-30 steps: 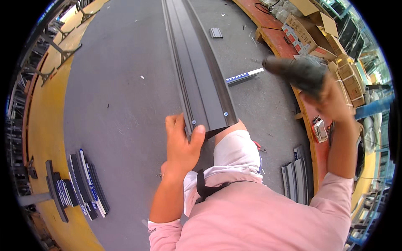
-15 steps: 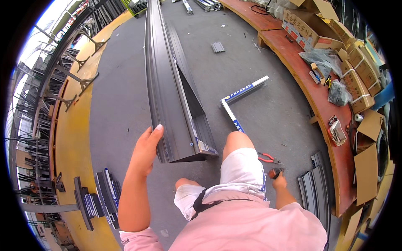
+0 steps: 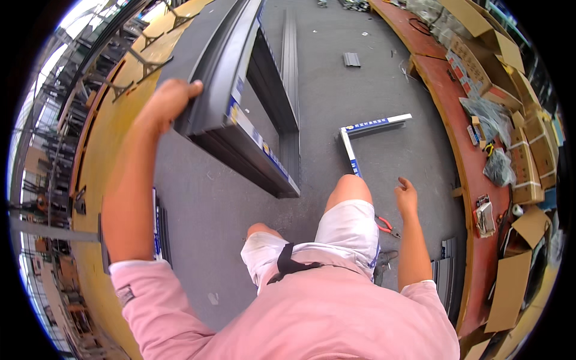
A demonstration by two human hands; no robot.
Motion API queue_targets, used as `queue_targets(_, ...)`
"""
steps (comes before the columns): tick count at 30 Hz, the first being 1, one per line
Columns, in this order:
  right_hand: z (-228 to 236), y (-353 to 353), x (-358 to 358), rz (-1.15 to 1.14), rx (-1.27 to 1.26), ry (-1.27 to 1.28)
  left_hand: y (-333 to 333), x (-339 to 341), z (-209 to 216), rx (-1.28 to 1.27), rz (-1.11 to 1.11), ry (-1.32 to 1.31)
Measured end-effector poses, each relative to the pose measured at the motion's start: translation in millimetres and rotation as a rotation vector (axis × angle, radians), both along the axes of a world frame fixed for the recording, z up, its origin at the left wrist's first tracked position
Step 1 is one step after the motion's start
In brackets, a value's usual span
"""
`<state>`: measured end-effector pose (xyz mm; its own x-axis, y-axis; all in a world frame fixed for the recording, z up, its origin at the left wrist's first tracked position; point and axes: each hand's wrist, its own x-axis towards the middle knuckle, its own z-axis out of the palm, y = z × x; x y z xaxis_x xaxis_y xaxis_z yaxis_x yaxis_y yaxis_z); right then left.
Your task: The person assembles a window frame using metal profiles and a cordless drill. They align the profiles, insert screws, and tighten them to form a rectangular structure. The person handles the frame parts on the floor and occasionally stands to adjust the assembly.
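Note:
My left hand (image 3: pixel 172 103) grips the upper near corner of a large dark grey metal frame (image 3: pixel 237 150), its thumb over the edge. The frame is tilted up on the near side, and blue-and-white film strips run along its edges. My right hand (image 3: pixel 407 197) hangs over the floor to the right of my knee, fingers apart and holding nothing. Below it lie red-handled pliers (image 3: pixel 387 226). Ahead of my knee, an L-shaped piece of profile (image 3: pixel 366 126) with blue-and-white film rests on the floor.
A red-brown workbench (image 3: pixel 444 114) curves along the right, bearing cardboard boxes (image 3: pixel 480 66) and plastic bags (image 3: pixel 499 167). Short grey profiles (image 3: pixel 445 273) lie beside it. More profiles (image 3: pixel 161 231) are at the left. A small grey offcut (image 3: pixel 351 59) lies farther ahead.
My left hand has raised the frame's near end and swung it, showing its opening. My right hand has let go of the dark and orange tool and moved up and forward.

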<state>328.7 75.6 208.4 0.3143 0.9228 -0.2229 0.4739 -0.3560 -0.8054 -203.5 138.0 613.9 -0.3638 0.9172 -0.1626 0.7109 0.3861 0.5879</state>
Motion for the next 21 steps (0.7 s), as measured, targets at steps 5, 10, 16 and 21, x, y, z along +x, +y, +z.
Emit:
queue_targets(5, 16, -10, 4, 0.092, -0.01, 0.236, 2, -61, 59, 0.053, -0.033, 0.365)
queue_targets(10, 29, -41, -12, 0.113, -0.203, 0.44, -80, -182, 54, -0.045, 0.019, 0.699)
queue_targets(16, 38, -12, -48, 0.246, -0.281, 0.383, -288, -213, -7, -0.173, 0.425, 0.268)
queue_targets(21, 68, 51, -144, 0.501, -0.168, 0.333, -495, -209, -39, -0.369, 0.558, 0.285)
